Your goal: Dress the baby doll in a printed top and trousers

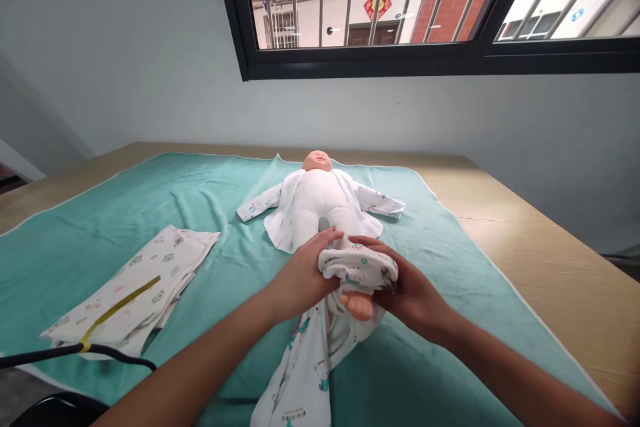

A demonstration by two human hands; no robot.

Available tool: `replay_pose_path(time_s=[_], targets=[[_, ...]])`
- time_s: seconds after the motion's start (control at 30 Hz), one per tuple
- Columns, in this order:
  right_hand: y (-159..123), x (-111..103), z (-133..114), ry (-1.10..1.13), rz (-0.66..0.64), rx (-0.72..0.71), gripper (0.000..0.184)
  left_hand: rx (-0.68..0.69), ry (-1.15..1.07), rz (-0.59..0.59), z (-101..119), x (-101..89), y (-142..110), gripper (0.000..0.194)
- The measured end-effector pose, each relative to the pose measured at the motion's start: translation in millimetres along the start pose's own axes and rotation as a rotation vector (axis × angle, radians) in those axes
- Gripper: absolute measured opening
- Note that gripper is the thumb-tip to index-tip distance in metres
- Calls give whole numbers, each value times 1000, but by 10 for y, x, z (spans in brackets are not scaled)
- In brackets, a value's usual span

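Note:
A baby doll (pixel 320 197) lies on its back, head away from me, on a green blanket (pixel 440 373). Its printed white top lies spread open with both sleeves out to the sides. Gathered around one lower leg are white printed baby pants (pixel 357 263), with the doll's foot (pixel 358 305) sticking out of the cuff. My left hand (pixel 313 270) grips the bunched cloth from the left. On the other side, my right hand (pixel 410 290) curls around the same cloth near the foot. The other pant leg hangs toward me; the doll's other foot is hidden.
To the left lies a folded printed cloth (pixel 135 280). A black cord (pixel 120 353) with a yellow tie (pixel 115 310) crosses in front of it. The wooden table (pixel 565 280) shows along the right, with a wall and a barred window (pixel 360 63) behind.

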State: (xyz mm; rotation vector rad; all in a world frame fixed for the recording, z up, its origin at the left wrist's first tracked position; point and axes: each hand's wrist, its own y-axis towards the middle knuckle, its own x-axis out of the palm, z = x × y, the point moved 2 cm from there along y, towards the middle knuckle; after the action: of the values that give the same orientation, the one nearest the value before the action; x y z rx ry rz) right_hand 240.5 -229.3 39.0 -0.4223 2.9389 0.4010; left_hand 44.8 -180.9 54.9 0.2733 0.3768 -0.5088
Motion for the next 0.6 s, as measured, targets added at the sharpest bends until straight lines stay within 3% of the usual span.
replay_pose_path(time_s=[0.07,0.23,0.37,0.5,0.6], targets=[[60,-67,30,-44,10,-12,43,11,-8,-3,33,-34,33,51],[202,-198,219,53,37,142,26,-38,-3,116,-29,-118,122,23],[278,-204,362,249,71,224,34,-42,5,194,-129,-152,269,12],[293,-212,410,337,131,241,43,-10,53,128,-106,-157,454,12],[281,-229,385,202,148,166,43,44,98,14,-15,-189,546,18]])
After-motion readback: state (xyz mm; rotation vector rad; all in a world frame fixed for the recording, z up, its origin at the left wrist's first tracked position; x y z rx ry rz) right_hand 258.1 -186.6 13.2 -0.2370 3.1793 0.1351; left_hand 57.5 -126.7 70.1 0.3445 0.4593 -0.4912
